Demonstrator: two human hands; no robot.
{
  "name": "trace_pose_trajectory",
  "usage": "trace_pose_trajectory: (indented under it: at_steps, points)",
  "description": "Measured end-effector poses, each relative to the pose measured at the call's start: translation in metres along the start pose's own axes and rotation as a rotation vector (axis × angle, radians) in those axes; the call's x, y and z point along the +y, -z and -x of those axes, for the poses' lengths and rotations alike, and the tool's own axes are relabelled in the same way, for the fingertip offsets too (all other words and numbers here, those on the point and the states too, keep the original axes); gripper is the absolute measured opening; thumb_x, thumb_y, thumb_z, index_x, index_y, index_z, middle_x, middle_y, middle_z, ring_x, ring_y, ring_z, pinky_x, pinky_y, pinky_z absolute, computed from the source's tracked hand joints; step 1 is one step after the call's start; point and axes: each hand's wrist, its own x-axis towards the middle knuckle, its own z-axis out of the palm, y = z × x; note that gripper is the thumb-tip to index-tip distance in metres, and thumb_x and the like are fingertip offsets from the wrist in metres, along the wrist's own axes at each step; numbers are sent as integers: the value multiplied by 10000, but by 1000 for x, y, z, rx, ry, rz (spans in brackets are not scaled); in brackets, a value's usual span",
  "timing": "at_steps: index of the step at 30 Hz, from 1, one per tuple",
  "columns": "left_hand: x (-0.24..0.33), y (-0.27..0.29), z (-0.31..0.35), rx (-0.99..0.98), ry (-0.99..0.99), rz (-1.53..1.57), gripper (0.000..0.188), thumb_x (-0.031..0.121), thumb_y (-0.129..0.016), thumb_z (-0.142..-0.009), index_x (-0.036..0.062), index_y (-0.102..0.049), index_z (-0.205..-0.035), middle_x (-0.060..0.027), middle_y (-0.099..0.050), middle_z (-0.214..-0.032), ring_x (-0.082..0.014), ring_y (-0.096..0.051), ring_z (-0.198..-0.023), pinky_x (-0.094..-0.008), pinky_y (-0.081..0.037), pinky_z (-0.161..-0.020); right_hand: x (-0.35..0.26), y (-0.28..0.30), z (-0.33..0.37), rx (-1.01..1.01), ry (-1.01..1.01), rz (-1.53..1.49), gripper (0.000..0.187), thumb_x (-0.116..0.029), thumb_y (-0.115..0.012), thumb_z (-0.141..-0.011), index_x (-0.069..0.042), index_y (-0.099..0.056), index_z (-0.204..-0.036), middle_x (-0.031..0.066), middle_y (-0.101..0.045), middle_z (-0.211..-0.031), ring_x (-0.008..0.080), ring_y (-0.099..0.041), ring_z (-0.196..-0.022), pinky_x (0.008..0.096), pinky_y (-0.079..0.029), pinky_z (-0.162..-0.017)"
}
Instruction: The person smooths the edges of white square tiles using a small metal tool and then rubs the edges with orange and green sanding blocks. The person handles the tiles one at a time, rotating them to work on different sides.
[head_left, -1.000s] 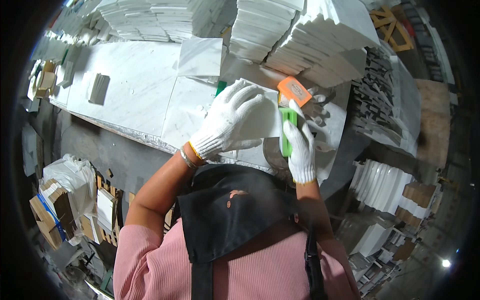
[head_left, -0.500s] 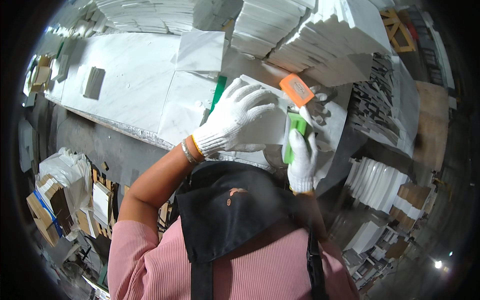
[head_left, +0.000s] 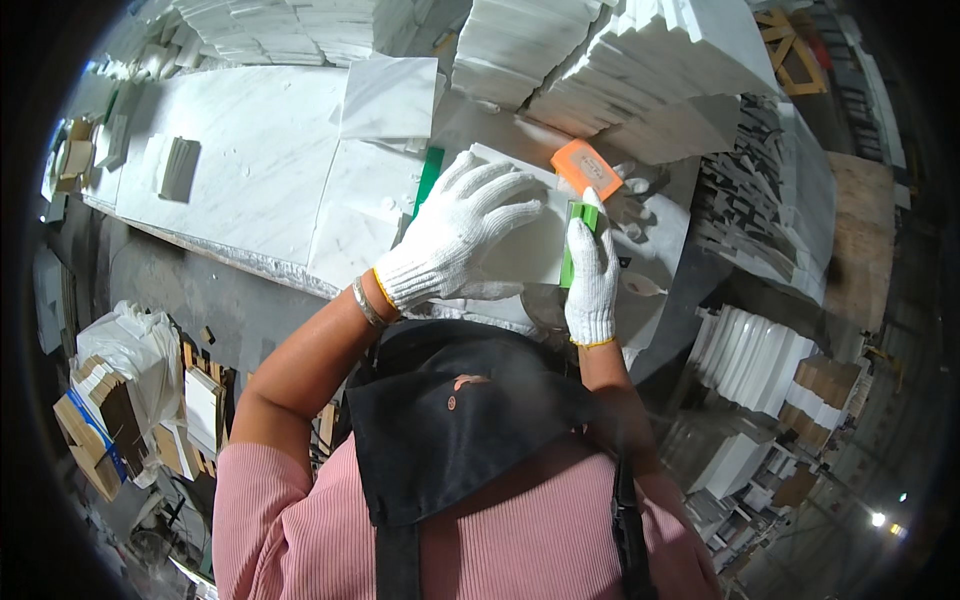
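My left hand (head_left: 450, 238), in a white knitted glove, lies with fingers spread across a white marble tile (head_left: 537, 246). At that tile's right edge, my right hand (head_left: 592, 272), gloved the same way, is closed round a green block (head_left: 585, 214) whose kind I cannot make out. The block lies along the edge, and the hand hides part of it. Just beyond the right fingertips is an orange rectangular block (head_left: 587, 169) with a pale label. A dark green strip (head_left: 429, 177) shows beside the left hand's fingers.
A broad marble worktop (head_left: 240, 140) runs left, bearing a small stack of tile pieces (head_left: 177, 168). A square tile (head_left: 388, 97) lies beyond my left hand. Tall stacks of marble tiles (head_left: 650, 80) rise at the back right. Crumpled pale gloves or cloth (head_left: 630, 205) lie by the orange block.
My right hand has moved up and slightly left with the green block, which now sits against the tile's right edge. My left hand stays spread on the tile.
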Motion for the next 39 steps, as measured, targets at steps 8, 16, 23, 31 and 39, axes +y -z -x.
trace_pose_trajectory:
  at_steps: [8,16,23,31,39]
  points:
    - [-3,-6,0,19,-11,-1,812,455,-877,-633,144,-626,-1341,-152,-541,-1441,-393,-478,-1362,-623,-288,-1179,-2,-1,9,12,128,217,608,-149,-650,-997,5,-427,-1541,146,-509,-1513,203,-512,-1335,347,-404,-1126]
    - [-6,-7,2,4,-35,-21,864,483,-882,-620,147,-615,-1369,-159,-534,-1449,-400,-476,-1361,-620,-267,-1188,-3,5,25,-45,298,272,592,-84,-654,-972,45,-445,-1510,162,-503,-1531,221,-516,-1359,374,-402,-1142]
    - [-1,-1,0,-11,-10,-1,846,505,-865,-641,146,-620,-1367,-155,-534,-1453,-399,-472,-1365,-621,-267,-1190,0,-1,1,25,30,61,552,-129,-626,-1014,12,-455,-1519,114,-570,-1450,166,-545,-1286,326,-419,-1107]
    - [-2,-2,1,3,-25,44,855,489,-881,-642,147,-606,-1376,-158,-529,-1460,-414,-468,-1361,-615,-295,-1173,7,-1,1,27,47,76,552,-211,-628,-1026,-30,-467,-1523,86,-579,-1414,132,-554,-1211,295,-438,-1050]
    - [25,-11,5,232,216,-84,851,443,-910,-593,127,-614,-1325,-180,-535,-1410,-408,-538,-1260,-586,-412,-1047,21,20,-3,42,-14,-353,566,-243,-558,-1049,-37,-427,-1560,69,-496,-1531,162,-487,-1369,337,-358,-1156]
